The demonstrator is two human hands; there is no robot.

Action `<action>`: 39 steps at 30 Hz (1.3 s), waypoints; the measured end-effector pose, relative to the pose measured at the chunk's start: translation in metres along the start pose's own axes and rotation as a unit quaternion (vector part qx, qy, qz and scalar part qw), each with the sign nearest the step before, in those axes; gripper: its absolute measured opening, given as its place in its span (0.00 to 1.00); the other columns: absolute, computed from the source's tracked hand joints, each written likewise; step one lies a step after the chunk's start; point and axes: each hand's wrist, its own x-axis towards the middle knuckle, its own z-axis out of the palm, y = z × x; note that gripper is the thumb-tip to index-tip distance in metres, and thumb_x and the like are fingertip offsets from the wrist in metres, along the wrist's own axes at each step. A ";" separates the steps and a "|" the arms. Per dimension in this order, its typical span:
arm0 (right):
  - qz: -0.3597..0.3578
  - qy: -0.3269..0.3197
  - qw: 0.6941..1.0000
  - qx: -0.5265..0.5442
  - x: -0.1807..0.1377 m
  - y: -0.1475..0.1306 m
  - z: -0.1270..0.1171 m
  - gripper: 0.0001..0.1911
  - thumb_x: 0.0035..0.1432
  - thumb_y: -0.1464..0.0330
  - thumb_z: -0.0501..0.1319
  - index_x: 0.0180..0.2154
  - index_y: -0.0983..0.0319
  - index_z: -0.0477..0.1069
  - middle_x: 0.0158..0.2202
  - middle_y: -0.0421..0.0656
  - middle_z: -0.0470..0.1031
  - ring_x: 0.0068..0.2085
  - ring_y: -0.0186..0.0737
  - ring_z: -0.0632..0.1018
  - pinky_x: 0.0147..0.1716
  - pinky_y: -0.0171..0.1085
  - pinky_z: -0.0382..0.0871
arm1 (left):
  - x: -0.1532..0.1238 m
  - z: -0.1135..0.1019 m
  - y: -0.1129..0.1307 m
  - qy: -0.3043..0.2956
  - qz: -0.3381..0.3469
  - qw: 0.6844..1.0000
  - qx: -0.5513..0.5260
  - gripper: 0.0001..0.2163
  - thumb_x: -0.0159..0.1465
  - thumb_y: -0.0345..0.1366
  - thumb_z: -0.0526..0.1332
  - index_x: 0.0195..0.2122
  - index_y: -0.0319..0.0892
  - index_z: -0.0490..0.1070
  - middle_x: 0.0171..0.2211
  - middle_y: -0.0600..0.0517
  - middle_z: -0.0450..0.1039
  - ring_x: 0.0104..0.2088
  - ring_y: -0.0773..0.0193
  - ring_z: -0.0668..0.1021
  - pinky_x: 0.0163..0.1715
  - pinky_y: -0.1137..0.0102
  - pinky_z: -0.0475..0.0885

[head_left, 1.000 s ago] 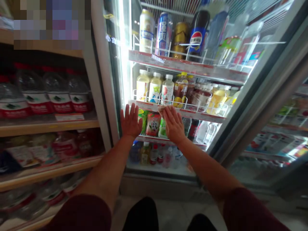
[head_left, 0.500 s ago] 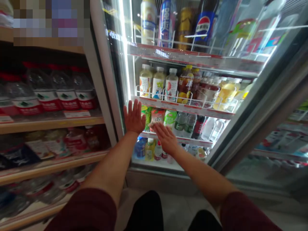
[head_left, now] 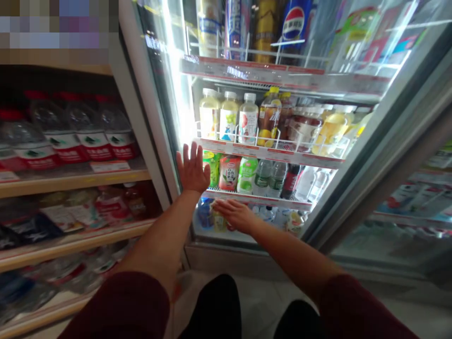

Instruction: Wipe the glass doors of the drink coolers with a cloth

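My right hand [head_left: 233,215] is low on the glass door [head_left: 229,238], fingers straight, close together and pointing left, a small pale scrap [head_left: 213,205] at their tips, too blurred to name; whether I grip it I cannot tell; my left hand [head_left: 193,169] lies flat higher up, fingers pointing up, spread wide, grasping nothing; this one door stands upright before me, long axis bottom to top; behind it are one red pouch [head_left: 229,173], two green-labelled clear bottles [head_left: 263,175] and, a shelf higher, three white-capped bottles [head_left: 229,120] upright.
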 end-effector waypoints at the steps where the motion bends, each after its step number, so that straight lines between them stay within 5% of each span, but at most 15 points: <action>1: -0.009 -0.003 1.000 0.001 -0.004 0.000 0.001 0.35 0.63 0.77 0.54 0.70 0.62 0.54 0.70 0.43 0.59 0.72 0.37 0.57 0.69 0.41 0.55 | 0.000 0.000 0.000 0.001 0.003 1.000 0.003 0.31 0.72 0.50 0.44 0.72 0.39 0.50 0.72 0.42 0.50 0.74 0.56 0.41 0.72 0.53 0.32; 7: 0.177 0.135 0.974 -0.047 -0.022 0.021 -0.024 0.36 0.66 0.79 0.49 0.72 0.61 0.45 0.71 0.45 0.55 0.74 0.40 0.49 0.72 0.46 0.45 | 0.000 0.001 -0.001 -0.020 -0.016 1.000 -0.008 0.33 0.71 0.53 0.42 0.72 0.39 0.49 0.72 0.43 0.48 0.74 0.55 0.38 0.72 0.51 0.29; 11: 0.034 0.082 0.996 -0.033 -0.046 0.023 -0.022 0.37 0.65 0.80 0.49 0.72 0.60 0.43 0.70 0.40 0.60 0.71 0.35 0.58 0.69 0.39 0.52 | 0.000 0.001 -0.001 -0.023 -0.012 1.000 0.006 0.33 0.72 0.54 0.41 0.72 0.37 0.49 0.73 0.41 0.47 0.74 0.57 0.37 0.72 0.51 0.29; 13: 0.026 0.078 0.996 -0.039 -0.058 0.027 -0.024 0.38 0.65 0.80 0.48 0.72 0.59 0.41 0.69 0.39 0.61 0.71 0.32 0.59 0.69 0.38 0.52 | 0.001 0.001 0.000 -0.021 -0.014 1.000 0.005 0.34 0.72 0.55 0.40 0.71 0.36 0.50 0.73 0.41 0.47 0.74 0.56 0.37 0.72 0.51 0.30; 18: 0.234 0.161 0.954 -0.097 -0.084 0.041 -0.045 0.38 0.66 0.78 0.50 0.73 0.60 0.40 0.71 0.46 0.57 0.73 0.42 0.52 0.71 0.47 0.42 | 0.004 -0.002 0.004 -0.037 -0.042 0.998 -0.015 0.37 0.70 0.59 0.40 0.71 0.37 0.51 0.73 0.42 0.47 0.74 0.53 0.38 0.72 0.52 0.28; 23: 0.051 0.050 0.996 -0.046 -0.119 0.042 -0.049 0.38 0.66 0.81 0.48 0.72 0.55 0.44 0.68 0.39 0.63 0.70 0.29 0.61 0.69 0.37 0.50 | 0.003 -0.002 0.003 -0.040 -0.044 0.998 -0.017 0.38 0.70 0.60 0.38 0.71 0.37 0.49 0.73 0.43 0.44 0.74 0.53 0.37 0.71 0.51 0.28; 29: 0.256 0.142 0.946 -0.139 -0.153 0.044 -0.047 0.33 0.67 0.77 0.50 0.71 0.58 0.51 0.68 0.47 0.63 0.72 0.42 0.57 0.72 0.48 0.38 | 0.003 -0.001 0.001 -0.027 -0.022 0.999 0.007 0.38 0.71 0.60 0.37 0.71 0.36 0.49 0.73 0.42 0.44 0.74 0.53 0.38 0.72 0.51 0.29; 34: 0.104 0.037 0.989 -0.095 -0.180 0.042 -0.044 0.37 0.63 0.83 0.47 0.70 0.54 0.54 0.66 0.39 0.67 0.69 0.30 0.63 0.71 0.38 0.44 | 0.003 0.001 -0.001 -0.017 -0.013 1.000 0.012 0.37 0.72 0.58 0.37 0.71 0.33 0.49 0.73 0.42 0.44 0.74 0.52 0.39 0.72 0.49 0.31; 36: 0.177 0.072 0.974 -0.121 -0.189 0.047 -0.047 0.37 0.64 0.81 0.49 0.70 0.53 0.52 0.66 0.40 0.67 0.69 0.33 0.63 0.71 0.41 0.44 | 0.003 0.001 -0.001 -0.015 -0.004 1.000 0.018 0.36 0.72 0.57 0.37 0.71 0.34 0.49 0.73 0.42 0.44 0.74 0.52 0.39 0.72 0.48 0.31; 39: 0.322 0.173 0.911 -0.191 -0.203 0.045 -0.045 0.36 0.65 0.75 0.54 0.72 0.59 0.48 0.67 0.49 0.65 0.70 0.46 0.60 0.71 0.49 0.44 | 0.002 0.001 -0.002 -0.012 -0.004 1.000 0.018 0.35 0.72 0.57 0.38 0.72 0.36 0.47 0.74 0.43 0.43 0.74 0.52 0.39 0.72 0.48 0.31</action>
